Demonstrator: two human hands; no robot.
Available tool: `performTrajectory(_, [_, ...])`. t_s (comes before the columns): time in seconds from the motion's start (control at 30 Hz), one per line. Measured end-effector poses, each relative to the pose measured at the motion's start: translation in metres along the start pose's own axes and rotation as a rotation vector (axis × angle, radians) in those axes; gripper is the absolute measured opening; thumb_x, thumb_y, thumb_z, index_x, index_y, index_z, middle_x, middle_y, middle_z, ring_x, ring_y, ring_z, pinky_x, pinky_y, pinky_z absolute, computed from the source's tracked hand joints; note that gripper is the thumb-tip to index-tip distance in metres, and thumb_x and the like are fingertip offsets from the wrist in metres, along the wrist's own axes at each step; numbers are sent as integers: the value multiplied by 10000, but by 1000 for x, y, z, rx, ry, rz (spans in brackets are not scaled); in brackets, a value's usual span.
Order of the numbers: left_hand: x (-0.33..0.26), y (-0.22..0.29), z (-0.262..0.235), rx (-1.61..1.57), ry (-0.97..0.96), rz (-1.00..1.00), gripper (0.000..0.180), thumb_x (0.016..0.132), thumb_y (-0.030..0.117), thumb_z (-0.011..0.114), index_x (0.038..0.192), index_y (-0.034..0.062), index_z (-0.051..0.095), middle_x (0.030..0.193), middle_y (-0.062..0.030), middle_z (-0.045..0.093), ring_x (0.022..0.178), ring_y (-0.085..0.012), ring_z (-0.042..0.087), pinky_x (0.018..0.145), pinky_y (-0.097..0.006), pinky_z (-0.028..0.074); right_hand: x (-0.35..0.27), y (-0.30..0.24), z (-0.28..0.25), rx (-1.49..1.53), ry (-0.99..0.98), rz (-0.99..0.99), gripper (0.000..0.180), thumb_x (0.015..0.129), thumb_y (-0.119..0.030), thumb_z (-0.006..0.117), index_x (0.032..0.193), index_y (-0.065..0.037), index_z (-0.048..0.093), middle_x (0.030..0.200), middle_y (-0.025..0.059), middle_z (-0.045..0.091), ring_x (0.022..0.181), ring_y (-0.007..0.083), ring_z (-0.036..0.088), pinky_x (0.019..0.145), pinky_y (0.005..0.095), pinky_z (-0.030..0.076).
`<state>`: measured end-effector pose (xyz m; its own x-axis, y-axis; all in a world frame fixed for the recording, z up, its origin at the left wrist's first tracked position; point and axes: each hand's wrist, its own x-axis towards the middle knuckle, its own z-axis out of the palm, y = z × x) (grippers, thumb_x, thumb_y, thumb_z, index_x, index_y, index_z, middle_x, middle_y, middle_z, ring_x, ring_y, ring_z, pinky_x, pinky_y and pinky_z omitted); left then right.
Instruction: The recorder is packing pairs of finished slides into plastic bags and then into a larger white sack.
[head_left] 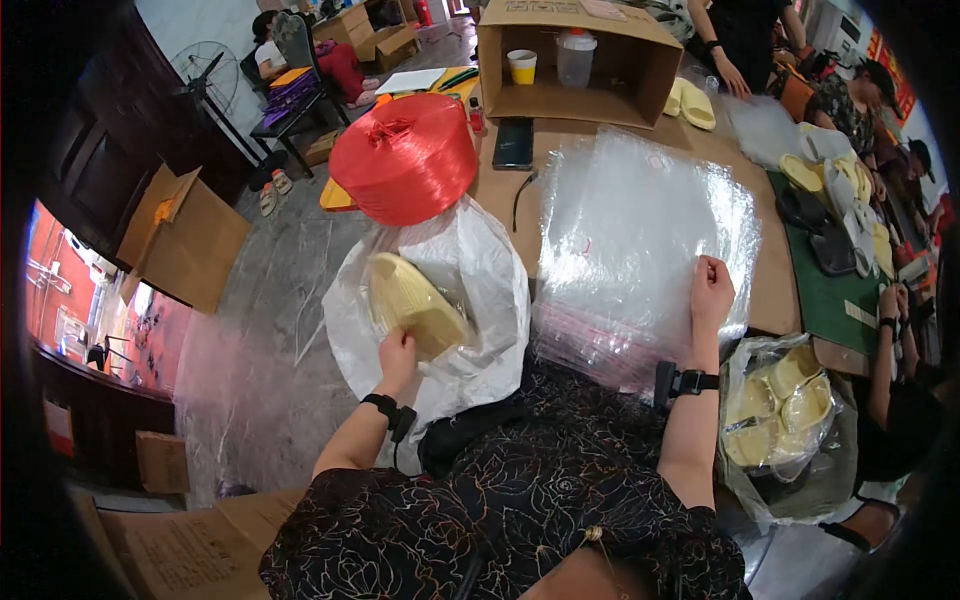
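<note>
My left hand [398,358] is closed on the near edge of a pale yellow slipper [408,300], which looks wrapped in clear plastic. The slipper is over the mouth of a white sack [490,290] in front of me, to the left. On the table to the right lies a broad stack of clear plastic bags [630,220], with pinkish edges toward me. My right hand [712,288] rests at the right part of this stack, its fingers pinched on the plastic of a bag. How much of the film they grip is hard to see.
A big red roll of plastic twine [405,155] stands beyond the sack. Behind the bags are a dark phone [513,144] and a cardboard box [580,105] holding cups. At right, a bag of yellow slippers [780,410] stands beside a green mat [830,280]. Other people work there.
</note>
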<state>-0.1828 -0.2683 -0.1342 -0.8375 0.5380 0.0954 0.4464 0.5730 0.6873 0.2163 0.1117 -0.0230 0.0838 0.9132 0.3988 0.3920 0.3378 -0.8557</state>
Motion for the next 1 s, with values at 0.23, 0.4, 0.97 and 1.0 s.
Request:
performTrajectory(0.23, [4, -52, -43, 831, -800, 82, 542, 908, 566, 493, 1275, 188, 621, 1299, -101, 626, 1190, -332, 574, 1003, -414, 438, -1, -2, 0, -42, 8, -6, 192, 922, -193, 642, 992, -24, 700, 689, 14, 600, 616, 92, 512, 589, 264, 436])
performTrajectory(0.4, [37, -75, -94, 1106, -1095, -43, 580, 935, 541, 496, 1409, 206, 523, 1372, -82, 586, 1256, -304, 534, 1045, -400, 411, 0, -12, -1, -51, -19, -7, 195, 923, -195, 636, 987, -22, 699, 691, 17, 601, 624, 93, 515, 597, 263, 437])
performTrajectory(0.97, [-5, -44, 56, 211, -861, 184, 1039, 713, 585, 758, 1515, 93, 316, 1424, -296, 433, 1284, -443, 468, 1046, -467, 414, 1, -2, 0, -96, -3, 3, 187, 920, -214, 635, 981, -52, 705, 677, 51, 604, 602, 136, 537, 596, 292, 448])
performTrajectory(1.0, [-7, -44, 57, 264, -828, 163, 1054, 697, 577, 773, 1510, 82, 320, 1418, -295, 438, 1277, -442, 475, 1047, -466, 413, 0, -2, -1, -104, 5, -5, 185, 920, -210, 636, 980, -49, 705, 674, 50, 603, 599, 136, 537, 593, 293, 447])
